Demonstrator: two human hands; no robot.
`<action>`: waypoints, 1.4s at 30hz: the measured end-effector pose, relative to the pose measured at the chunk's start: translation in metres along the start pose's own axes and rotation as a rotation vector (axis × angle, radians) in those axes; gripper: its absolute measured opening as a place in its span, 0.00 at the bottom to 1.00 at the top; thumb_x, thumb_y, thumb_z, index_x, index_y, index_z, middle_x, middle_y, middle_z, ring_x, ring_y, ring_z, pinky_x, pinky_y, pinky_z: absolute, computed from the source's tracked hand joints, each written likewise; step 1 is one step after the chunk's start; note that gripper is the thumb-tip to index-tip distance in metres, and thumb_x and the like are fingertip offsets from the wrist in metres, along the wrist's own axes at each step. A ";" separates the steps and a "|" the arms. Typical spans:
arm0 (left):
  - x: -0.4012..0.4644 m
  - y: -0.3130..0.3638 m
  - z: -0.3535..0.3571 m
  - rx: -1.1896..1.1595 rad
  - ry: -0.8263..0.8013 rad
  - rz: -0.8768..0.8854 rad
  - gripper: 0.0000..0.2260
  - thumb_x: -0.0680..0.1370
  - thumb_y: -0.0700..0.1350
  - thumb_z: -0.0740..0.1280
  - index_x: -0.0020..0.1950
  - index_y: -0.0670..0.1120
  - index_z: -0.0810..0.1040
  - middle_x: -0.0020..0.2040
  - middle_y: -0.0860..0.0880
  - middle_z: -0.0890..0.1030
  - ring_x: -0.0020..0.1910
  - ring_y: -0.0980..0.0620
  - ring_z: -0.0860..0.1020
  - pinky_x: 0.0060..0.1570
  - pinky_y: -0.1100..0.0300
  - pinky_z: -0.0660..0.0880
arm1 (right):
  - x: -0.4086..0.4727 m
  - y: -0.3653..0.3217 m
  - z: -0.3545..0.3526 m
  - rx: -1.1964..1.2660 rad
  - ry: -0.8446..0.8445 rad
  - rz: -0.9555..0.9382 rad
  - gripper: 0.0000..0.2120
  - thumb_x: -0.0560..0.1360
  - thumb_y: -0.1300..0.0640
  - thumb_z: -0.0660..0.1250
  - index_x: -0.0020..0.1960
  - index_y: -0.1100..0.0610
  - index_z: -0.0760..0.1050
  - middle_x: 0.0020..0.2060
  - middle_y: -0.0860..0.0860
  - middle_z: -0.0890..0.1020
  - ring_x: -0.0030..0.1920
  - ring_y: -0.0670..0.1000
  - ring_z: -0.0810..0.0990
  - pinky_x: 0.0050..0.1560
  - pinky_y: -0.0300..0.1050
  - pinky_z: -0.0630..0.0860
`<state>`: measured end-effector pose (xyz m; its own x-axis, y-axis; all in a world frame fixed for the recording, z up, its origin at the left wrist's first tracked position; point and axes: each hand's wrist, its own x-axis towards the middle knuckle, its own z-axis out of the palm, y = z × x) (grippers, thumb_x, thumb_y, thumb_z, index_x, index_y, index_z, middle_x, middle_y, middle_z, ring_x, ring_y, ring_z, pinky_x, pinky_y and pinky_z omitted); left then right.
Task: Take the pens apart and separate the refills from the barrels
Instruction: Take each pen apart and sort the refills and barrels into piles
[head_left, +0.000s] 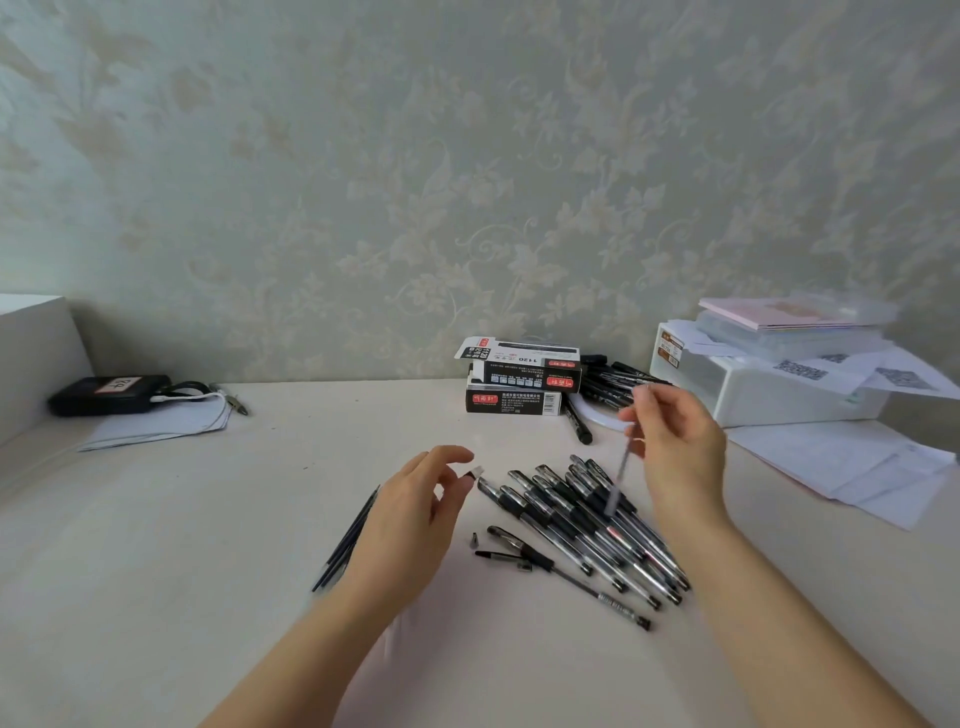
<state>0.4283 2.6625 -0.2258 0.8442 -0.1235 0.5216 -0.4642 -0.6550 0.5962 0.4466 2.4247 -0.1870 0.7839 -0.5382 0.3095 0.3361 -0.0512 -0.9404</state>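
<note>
Right hand (675, 447) pinches slim clear barrel (622, 470), long axis steep, lower end over pen pile (587, 519) mid-desk. Left hand (415, 499), fingers loosely curled, nips small tip piece (475, 472). Refills (348, 540) lie left of left hand, nearer it. Pile nearer right hand.

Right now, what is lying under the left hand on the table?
A few thin dark refills show from under the left hand, lying side by side on the table. Their far ends are covered by the hand, so the count is unclear.
</note>
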 end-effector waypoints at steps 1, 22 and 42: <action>0.001 -0.001 -0.001 0.014 0.002 -0.027 0.08 0.80 0.50 0.62 0.59 0.57 0.74 0.43 0.62 0.75 0.37 0.59 0.74 0.36 0.72 0.68 | 0.005 0.003 -0.006 -0.147 -0.009 -0.094 0.04 0.78 0.54 0.67 0.48 0.51 0.80 0.36 0.47 0.83 0.33 0.41 0.80 0.40 0.39 0.76; -0.006 -0.006 -0.028 0.478 -0.187 -0.432 0.08 0.71 0.50 0.65 0.42 0.45 0.73 0.38 0.51 0.76 0.39 0.48 0.75 0.31 0.61 0.65 | 0.010 0.035 -0.023 -1.066 -0.238 -0.048 0.06 0.75 0.60 0.69 0.42 0.57 0.84 0.39 0.53 0.85 0.42 0.55 0.82 0.42 0.45 0.79; -0.011 0.013 -0.022 0.639 -0.135 -0.355 0.07 0.77 0.45 0.58 0.39 0.47 0.65 0.37 0.51 0.71 0.36 0.47 0.71 0.30 0.58 0.62 | -0.005 0.013 -0.010 -0.826 -0.100 -0.357 0.05 0.78 0.58 0.66 0.48 0.55 0.82 0.43 0.51 0.82 0.37 0.51 0.80 0.37 0.49 0.79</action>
<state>0.4070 2.6713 -0.2102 0.9592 0.1125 0.2593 0.0543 -0.9736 0.2217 0.4413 2.4186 -0.2019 0.7595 -0.3005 0.5770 0.1170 -0.8094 -0.5755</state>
